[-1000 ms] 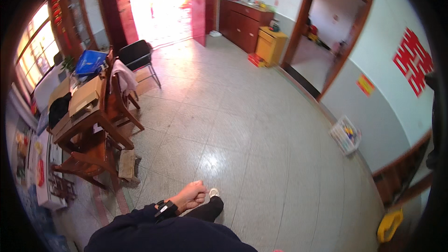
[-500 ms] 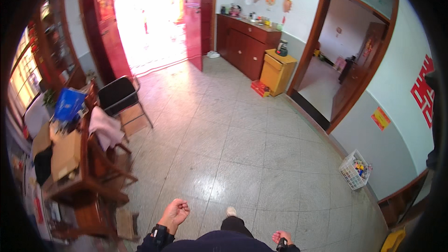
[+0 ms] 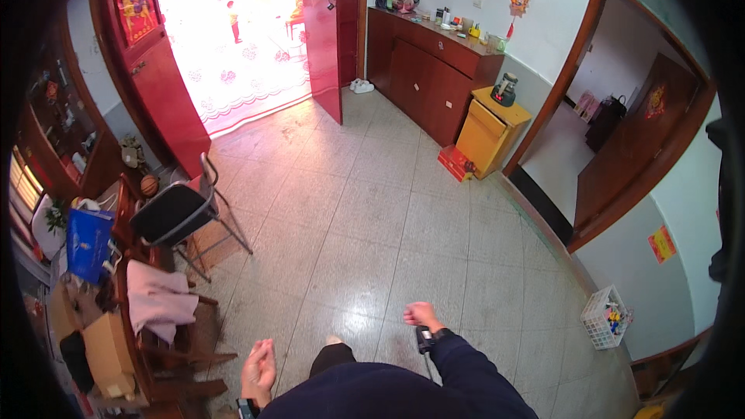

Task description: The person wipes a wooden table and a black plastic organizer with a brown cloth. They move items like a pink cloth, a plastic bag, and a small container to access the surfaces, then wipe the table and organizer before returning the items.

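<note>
My left hand [image 3: 258, 370] hangs low at the bottom of the view, over the floor beside the wooden furniture. Its fingers are loosely curled together, and nothing shows in them. My right hand [image 3: 421, 314] is out in front of my body, closed in a loose fist with no object visible in it. Each wrist wears a dark band. Below both hands lies the grey tiled floor [image 3: 341, 264]. One light-coloured shoe [image 3: 334, 340] pokes out ahead of my dark trouser leg. Neither hand touches anything.
On the left are a black folding chair [image 3: 177, 211], a pink cloth [image 3: 159, 299], a cardboard box [image 3: 109, 349] and a blue bag [image 3: 89, 244]. A red door [image 3: 322, 50] stands open ahead. Rightward are a brown cabinet [image 3: 419, 74], a yellow cabinet [image 3: 485, 140] and a white basket [image 3: 597, 324].
My right hand has swung forward and inward, while my left has dropped back lower. The view has turned and advanced; the folding chair and cabinets look nearer. The other foot now shows.
</note>
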The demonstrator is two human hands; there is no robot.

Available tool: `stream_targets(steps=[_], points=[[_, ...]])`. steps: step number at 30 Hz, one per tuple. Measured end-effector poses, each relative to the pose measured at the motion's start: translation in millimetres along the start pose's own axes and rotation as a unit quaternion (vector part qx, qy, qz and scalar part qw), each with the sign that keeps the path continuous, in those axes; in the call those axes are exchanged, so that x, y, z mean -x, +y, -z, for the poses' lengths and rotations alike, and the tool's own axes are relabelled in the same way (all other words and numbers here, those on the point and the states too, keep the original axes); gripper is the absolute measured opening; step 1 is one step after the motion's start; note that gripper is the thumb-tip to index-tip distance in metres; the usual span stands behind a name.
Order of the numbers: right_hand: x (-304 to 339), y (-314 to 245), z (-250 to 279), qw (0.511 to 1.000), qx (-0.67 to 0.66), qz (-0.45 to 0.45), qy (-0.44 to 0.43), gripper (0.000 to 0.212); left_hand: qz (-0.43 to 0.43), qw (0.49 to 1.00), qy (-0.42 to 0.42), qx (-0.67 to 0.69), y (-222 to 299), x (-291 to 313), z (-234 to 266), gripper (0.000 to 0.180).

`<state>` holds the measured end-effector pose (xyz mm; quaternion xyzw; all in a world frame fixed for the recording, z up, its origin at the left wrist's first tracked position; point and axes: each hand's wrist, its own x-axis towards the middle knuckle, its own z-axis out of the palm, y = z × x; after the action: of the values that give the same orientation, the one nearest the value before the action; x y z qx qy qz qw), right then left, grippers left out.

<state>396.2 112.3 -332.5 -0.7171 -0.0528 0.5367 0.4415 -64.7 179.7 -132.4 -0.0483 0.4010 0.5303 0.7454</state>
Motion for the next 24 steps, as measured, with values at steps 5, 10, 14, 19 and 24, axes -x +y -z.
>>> stream_targets(steps=[5, 10, 14, 19, 24], points=[[-100.7, -125.0, -145.1, 0.994, 0.045, 0.005, -0.103, 0.018, 0.001, 0.998, 0.033, 0.051, 74.9, -154.4, -72.9, 0.021], [-182.7, -217.9, -179.9, 0.996, 0.051, -0.072, -0.020, 0.018, 0.020, 0.995, -0.094, 0.000, 150.1, -287.0, -245.3, 0.017], [-259.7, -272.5, -156.4, 0.992, 0.007, -0.099, 0.079, 0.026, 0.054, 0.966, -0.235, -0.098, 203.2, -364.0, -402.4, 0.020], [-391.1, -353.1, -153.1, 0.974, -0.056, -0.175, 0.130, 0.023, 0.032, 0.896, -0.391, -0.208, 264.4, -462.6, -586.9, 0.034], [-549.5, -509.3, -247.0, 0.979, -0.082, -0.146, 0.119, 0.020, -0.035, 0.790, -0.566, -0.233, 311.5, -527.8, -743.3, 0.055]])
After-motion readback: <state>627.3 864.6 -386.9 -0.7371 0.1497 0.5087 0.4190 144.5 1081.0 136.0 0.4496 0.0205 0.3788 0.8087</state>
